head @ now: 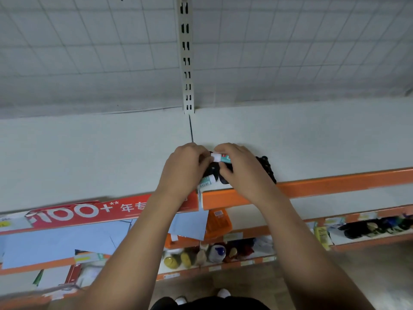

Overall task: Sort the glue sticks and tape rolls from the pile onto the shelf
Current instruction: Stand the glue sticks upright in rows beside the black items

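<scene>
Both my hands work over a small pile near the front edge of the white shelf [312,139]. My right hand [239,168] pinches a glue stick [221,157] with a white cap and teal label, held sideways above the pile. My left hand [183,168] has its fingertips curled at the stick's white cap end. Under the hands lie black tape rolls [267,168], partly hidden. A second teal and white glue stick [206,181] lies at the shelf's front edge below my left hand.
An orange rail [335,186] runs along the shelf front, with a red sign [89,212] to the left. A slotted upright [186,54] and wire grid back panel rise behind. Lower shelves hold blue sheets, bottles and dark items.
</scene>
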`<state>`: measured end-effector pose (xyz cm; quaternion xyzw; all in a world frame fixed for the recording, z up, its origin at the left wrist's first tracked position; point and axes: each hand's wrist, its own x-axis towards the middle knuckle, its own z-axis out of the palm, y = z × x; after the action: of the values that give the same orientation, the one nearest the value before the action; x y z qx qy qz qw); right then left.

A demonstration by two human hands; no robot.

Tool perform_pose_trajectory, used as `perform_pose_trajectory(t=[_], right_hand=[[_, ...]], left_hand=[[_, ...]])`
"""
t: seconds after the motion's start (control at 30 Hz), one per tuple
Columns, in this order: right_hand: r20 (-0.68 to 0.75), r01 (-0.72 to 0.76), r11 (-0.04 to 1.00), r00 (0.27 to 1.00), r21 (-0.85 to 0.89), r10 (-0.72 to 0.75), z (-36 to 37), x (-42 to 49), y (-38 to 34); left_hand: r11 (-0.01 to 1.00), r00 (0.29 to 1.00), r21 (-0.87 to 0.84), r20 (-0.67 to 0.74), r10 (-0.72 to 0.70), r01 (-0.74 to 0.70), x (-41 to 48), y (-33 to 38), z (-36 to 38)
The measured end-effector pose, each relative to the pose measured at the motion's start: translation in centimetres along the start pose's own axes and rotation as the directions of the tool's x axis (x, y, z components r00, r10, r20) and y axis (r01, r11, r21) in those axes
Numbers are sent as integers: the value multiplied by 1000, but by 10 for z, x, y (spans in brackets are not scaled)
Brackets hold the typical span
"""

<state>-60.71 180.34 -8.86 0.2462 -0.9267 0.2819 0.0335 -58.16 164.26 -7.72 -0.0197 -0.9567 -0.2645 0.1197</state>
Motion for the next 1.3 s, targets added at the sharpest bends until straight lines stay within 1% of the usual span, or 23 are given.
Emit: perform_pose_trajectory(t=[0.1,0.17,0.23,0.3,0.37,0.4,0.47,0.53,0.63,0.7,0.83,1.0,1.13,1.3], right_hand=[[-43,1,998,999,64,1,-7,3,7],[-52,14,998,999,69,-10,-11,6,11],[-48,28,999,999,39,-26,-13,9,12],[-51,44,998,998,-35,-46,-13,14,14],[-69,53,993,996,-102,-60,-15,19,15],[-80,53,994,995,-93,-61,-16,22,16],[-101,52,999,994,-10,-53,-17,28,15],[-117,44,992,993,117,-30,-15,33,11],[-130,17,959,991,283,21,-9,39,3],[-117,-3,951,992,310,41,-4,42,3],[-100,-42,951,992,305,76,2,41,6],[-76,-25,970,996,242,45,5,43,5],[-111,20,979,994,201,2,12,38,2],[-139,4,986,990,168,20,18,39,0]], left_hand=[[999,1000,28,-10,-15,15,3,-1,1],[1000,1000,23,-16,-16,16,4,-1,2],[1000,1000,19,-23,-4,4,4,-1,2],[1000,999,8,-51,-5,5,5,0,2],[999,997,7,-68,-31,31,6,-1,1],[998,997,28,-57,-47,49,7,-3,0],[994,998,88,-2,-65,65,6,-6,1],[992,997,109,51,-65,60,4,-8,1],[994,997,96,59,-55,49,2,-7,2],[995,997,92,57,-45,40,2,-6,2],[998,997,50,63,-50,47,2,-7,4],[998,996,28,76,-56,54,3,-7,3],[999,996,31,84,-43,41,3,-8,3],[999,995,40,91,-27,24,3,-7,2]])
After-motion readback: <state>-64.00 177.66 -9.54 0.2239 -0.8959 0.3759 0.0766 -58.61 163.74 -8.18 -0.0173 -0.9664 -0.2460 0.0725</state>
